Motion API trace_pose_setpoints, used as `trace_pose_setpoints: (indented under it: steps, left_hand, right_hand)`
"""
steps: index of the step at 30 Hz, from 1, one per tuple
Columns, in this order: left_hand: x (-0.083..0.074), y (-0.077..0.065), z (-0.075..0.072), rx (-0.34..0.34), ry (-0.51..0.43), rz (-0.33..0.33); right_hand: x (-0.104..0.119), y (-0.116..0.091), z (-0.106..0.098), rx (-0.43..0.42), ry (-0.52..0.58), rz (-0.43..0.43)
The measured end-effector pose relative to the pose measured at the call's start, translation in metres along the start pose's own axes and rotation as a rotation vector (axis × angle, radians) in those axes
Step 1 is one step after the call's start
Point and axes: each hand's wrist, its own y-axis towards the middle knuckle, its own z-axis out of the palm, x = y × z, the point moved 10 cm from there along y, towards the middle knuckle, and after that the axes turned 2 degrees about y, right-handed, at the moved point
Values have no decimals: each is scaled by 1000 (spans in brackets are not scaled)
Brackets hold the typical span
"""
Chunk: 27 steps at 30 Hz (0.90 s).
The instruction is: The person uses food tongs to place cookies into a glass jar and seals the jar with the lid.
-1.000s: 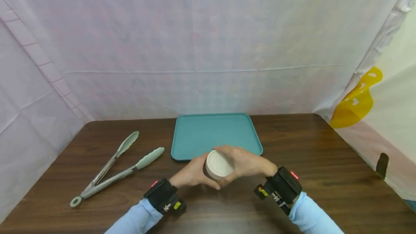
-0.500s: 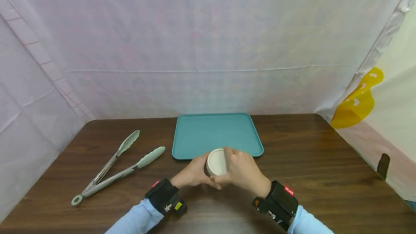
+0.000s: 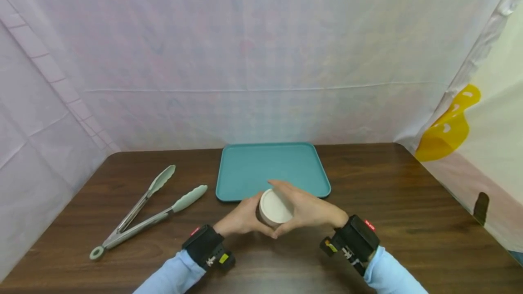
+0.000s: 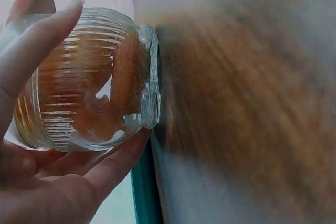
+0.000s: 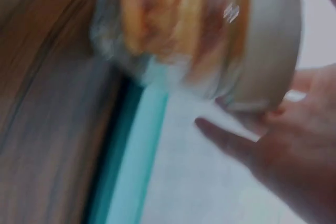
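Note:
A ribbed glass jar (image 4: 79,82) with a white lid (image 3: 274,207) stands on the wooden table just in front of the teal tray. Orange-brown pieces show through its glass; their kind is unclear. My left hand (image 3: 245,219) grips the jar's body, thumb on one side and fingers on the other in the left wrist view. My right hand (image 3: 306,208) is round the lid, its thumb on the near side and fingers on the far side. In the blurred right wrist view, one finger (image 5: 228,139) sticks out clear of the jar.
A teal tray (image 3: 271,167) lies at the table's back edge. Spread tongs (image 3: 139,226) with pale green tips lie at the left. White cloth (image 3: 261,58) hangs behind the wooden table (image 3: 408,221), and a yellow shape (image 3: 445,133) is on the right-hand cloth.
My right hand turned over the lid half a second ago, knuckles up, and has since swung back to its earlier angle. The left hand and jar have stayed in place.

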Motion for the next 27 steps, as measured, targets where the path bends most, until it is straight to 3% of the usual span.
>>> trace_pose_setpoints:
  steps: [5, 11, 20, 23, 27]
  left_hand:
    - [0, 0, 1, -11, -5, 11]
    - [0, -1, -1, -26, -9, 6]
    - [-2, -2, -1, -35, 12, 12]
    - [-2, -1, -2, -41, 11, 9]
    - [-1, -2, -1, -36, 2, -7]
  right_hand:
    - [-4, 2, -1, -19, 32, -83]
    - [-5, 2, -5, -130, -8, -54]
    - [8, -3, -8, -240, -168, -78]
    - [13, -5, -11, -309, -225, -75]
    - [18, -10, -13, -442, -347, -7]
